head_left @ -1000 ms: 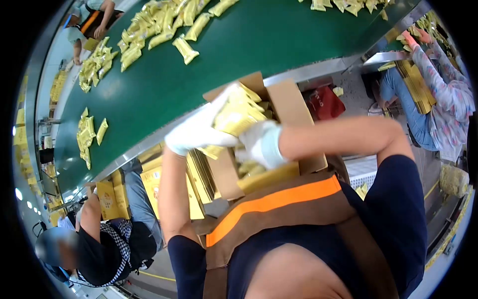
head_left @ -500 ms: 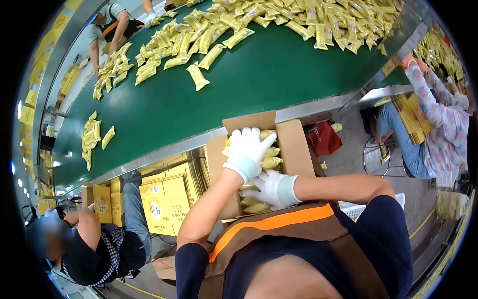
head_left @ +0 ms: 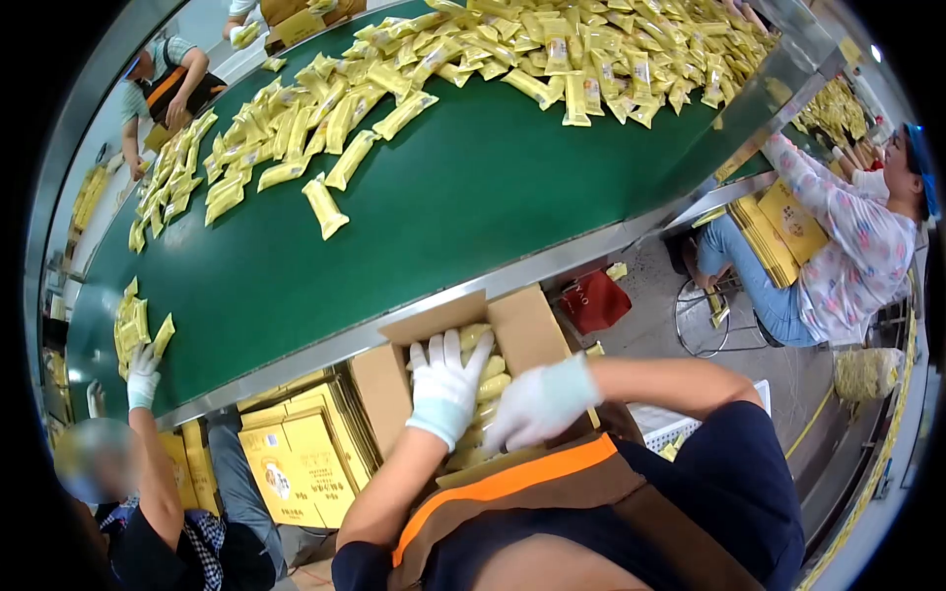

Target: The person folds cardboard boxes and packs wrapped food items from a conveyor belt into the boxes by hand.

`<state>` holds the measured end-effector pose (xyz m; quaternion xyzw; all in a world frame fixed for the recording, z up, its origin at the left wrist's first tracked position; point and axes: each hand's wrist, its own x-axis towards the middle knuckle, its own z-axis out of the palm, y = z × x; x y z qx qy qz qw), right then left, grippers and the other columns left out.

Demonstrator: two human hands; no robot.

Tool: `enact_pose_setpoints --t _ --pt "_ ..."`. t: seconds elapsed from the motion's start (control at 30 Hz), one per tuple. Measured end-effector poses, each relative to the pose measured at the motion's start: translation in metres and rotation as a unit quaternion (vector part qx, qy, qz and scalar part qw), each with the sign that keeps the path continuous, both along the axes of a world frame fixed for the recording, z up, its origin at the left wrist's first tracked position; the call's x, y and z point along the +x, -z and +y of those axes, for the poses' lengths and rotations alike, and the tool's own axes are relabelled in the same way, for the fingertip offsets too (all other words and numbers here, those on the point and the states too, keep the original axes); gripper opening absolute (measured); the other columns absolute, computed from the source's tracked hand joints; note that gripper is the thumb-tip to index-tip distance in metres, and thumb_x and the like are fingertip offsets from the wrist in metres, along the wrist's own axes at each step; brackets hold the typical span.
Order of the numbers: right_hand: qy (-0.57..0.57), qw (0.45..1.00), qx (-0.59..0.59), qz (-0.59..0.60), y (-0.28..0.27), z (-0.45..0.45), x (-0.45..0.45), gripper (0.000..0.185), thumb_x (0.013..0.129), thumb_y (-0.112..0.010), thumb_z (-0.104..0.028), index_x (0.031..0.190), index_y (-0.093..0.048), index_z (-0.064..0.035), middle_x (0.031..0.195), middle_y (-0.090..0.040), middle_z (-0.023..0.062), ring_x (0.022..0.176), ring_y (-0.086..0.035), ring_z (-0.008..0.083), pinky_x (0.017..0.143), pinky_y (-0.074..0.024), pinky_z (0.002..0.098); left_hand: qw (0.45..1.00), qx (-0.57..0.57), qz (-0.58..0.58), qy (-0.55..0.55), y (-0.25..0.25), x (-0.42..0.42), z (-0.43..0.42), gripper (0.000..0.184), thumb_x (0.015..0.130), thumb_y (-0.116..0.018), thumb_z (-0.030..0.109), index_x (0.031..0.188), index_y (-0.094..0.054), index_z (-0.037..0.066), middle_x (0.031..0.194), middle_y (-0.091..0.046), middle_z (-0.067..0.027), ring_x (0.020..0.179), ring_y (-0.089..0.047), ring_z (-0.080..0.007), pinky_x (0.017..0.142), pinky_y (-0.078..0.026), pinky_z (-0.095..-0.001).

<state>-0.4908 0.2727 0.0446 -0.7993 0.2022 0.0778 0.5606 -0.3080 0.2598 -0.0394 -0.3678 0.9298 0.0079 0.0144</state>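
An open cardboard box (head_left: 527, 325) stands in front of me with its flaps folded outward. Yellow-wrapped snack packets (head_left: 493, 379) lie in rows inside it. My left hand (head_left: 445, 386), in a white glove, rests on the packets at the box's left side, fingers stretched out and slightly spread. Over the right part of the box is my right hand (head_left: 542, 402), also gloved. Motion smears its fingers, so I cannot make out whether they hold anything. The hands and my apron hide part of the box's contents.
Beyond the box runs a green conveyor belt (head_left: 424, 217) carrying a heap of packets (head_left: 611, 69). Folded yellow cartons (head_left: 301, 463) stand at my left. A co-worker's gloved hand (head_left: 144, 376) touches packets on the belt. A red bag (head_left: 594, 300) and stool (head_left: 702, 315) are at right.
My right hand has lifted from the packets and shifted rightward relative to the box. My left hand stays on the packets. The left co-worker's arm now reaches to the belt. The view has shifted.
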Motion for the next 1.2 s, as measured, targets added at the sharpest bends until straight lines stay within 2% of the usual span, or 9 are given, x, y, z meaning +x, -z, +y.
enact_pose_setpoints --t 0.13,0.27,0.3,0.43,0.6,0.7,0.83,1.0,1.2 --pt "0.375 0.890 -0.149 -0.212 -0.029 -0.092 -0.072 0.033 0.091 -0.065 -0.019 0.119 -0.066 -0.0027 0.119 -0.066 0.0118 0.111 -0.061 0.0219 0.100 -0.0466 0.0356 0.998 0.003 -0.025 0.059 -0.021 0.007 -0.008 0.078 0.076 -0.071 0.027 0.146 -0.041 0.015 0.145 -0.040 -0.0250 0.128 -0.043 -0.0409 0.107 -0.036 -0.0551" --pt "0.591 0.663 -0.460 0.014 0.019 -0.234 -0.170 0.044 0.087 -0.061 -0.038 0.119 -0.068 -0.0092 0.119 -0.067 0.0145 0.114 -0.062 0.0306 0.100 -0.0473 0.0373 0.919 0.366 0.092 0.110 -0.139 0.012 -0.096 0.057 0.076 -0.073 0.017 0.131 -0.059 0.009 0.129 -0.059 -0.0166 0.110 -0.061 -0.0321 0.094 -0.050 -0.0393" --pt "0.668 0.606 -0.428 0.055 0.047 -0.278 -0.213 0.051 0.086 -0.061 -0.045 0.122 -0.067 -0.0101 0.123 -0.065 0.0153 0.116 -0.061 0.0304 0.101 -0.0471 0.0379 0.888 0.295 0.333 0.114 -0.131 0.017 -0.123 0.046 0.080 -0.069 0.011 0.126 -0.063 0.007 0.124 -0.063 -0.0188 0.105 -0.064 -0.0341 0.090 -0.052 -0.0391" --pt "0.734 0.508 -0.298 0.339 0.093 -0.339 -0.252 0.082 0.078 -0.063 -0.065 0.145 -0.048 -0.0200 0.160 -0.022 0.0186 0.147 -0.023 0.0409 0.113 -0.0299 0.0550 0.935 -0.113 0.261 -0.211 -0.025 0.052 -0.271 0.082 0.081 -0.074 0.044 0.148 -0.040 0.011 0.150 -0.034 -0.0290 0.130 -0.041 -0.0480 0.107 -0.039 -0.0493" --pt "0.582 0.639 -0.393 0.314 0.095 -0.358 -0.166 0.057 0.079 -0.061 -0.060 0.121 -0.065 -0.0217 0.130 -0.051 0.0149 0.119 -0.053 0.0325 0.093 -0.0466 0.0529 0.884 0.052 0.145 -0.442 0.018 0.019 -0.325 0.086 0.078 -0.062 0.069 0.151 -0.034 0.035 0.160 -0.019 -0.0192 0.144 -0.023 -0.0454 0.108 -0.021 -0.0697" --pt "0.493 0.704 -0.468 0.205 0.097 -0.331 -0.086 0.046 0.079 -0.061 -0.053 0.108 -0.067 -0.0179 0.122 -0.055 0.0147 0.112 -0.055 0.0341 0.087 -0.0479 0.0503 0.895 0.065 0.133 -0.421 0.029 0.021 -0.340 0.067 0.086 -0.063 0.048 0.148 -0.038 0.040 0.160 -0.021 -0.0138 0.143 -0.026 -0.0423 0.106 -0.023 -0.0721" --pt "0.444 0.744 -0.480 0.141 0.093 -0.262 -0.037 0.042 0.080 -0.066 -0.045 0.107 -0.066 -0.0136 0.132 -0.051 0.0206 0.115 -0.053 0.0358 0.095 -0.0432 0.0482 0.954 0.003 0.220 -0.206 0.039 0.048 -0.304 0.044 0.083 -0.060 0.014 0.126 -0.064 0.024 0.144 -0.045 -0.0218 0.122 -0.053 -0.0413 0.102 -0.045 -0.0443" --pt "0.372 0.779 -0.477 0.163 0.082 -0.192 -0.082 0.052 0.079 -0.067 -0.047 0.121 -0.064 -0.0179 0.144 -0.043 0.0227 0.129 -0.046 0.0373 0.103 -0.0383 0.0485 0.970 0.010 0.200 -0.138 0.006 0.090 -0.196 0.059 0.080 -0.058 0.000 0.135 -0.058 0.021 0.142 -0.049 -0.0209 0.123 -0.052 -0.0400 0.105 -0.044 -0.0413" --pt "0.530 0.793 -0.298 -0.017 0.081 -0.191 -0.122 0.065 0.088 -0.061 -0.049 0.144 -0.048 -0.0167 0.153 -0.034 0.0249 0.133 -0.044 0.0412 0.110 -0.0372 0.0397 0.754 0.192 0.541 -0.319 -0.004 0.076 -0.228 0.072 0.086 -0.056 -0.006 0.152 -0.031 0.006 0.134 -0.056 -0.0171 0.115 -0.059 -0.0242 0.097 -0.047 -0.0326"
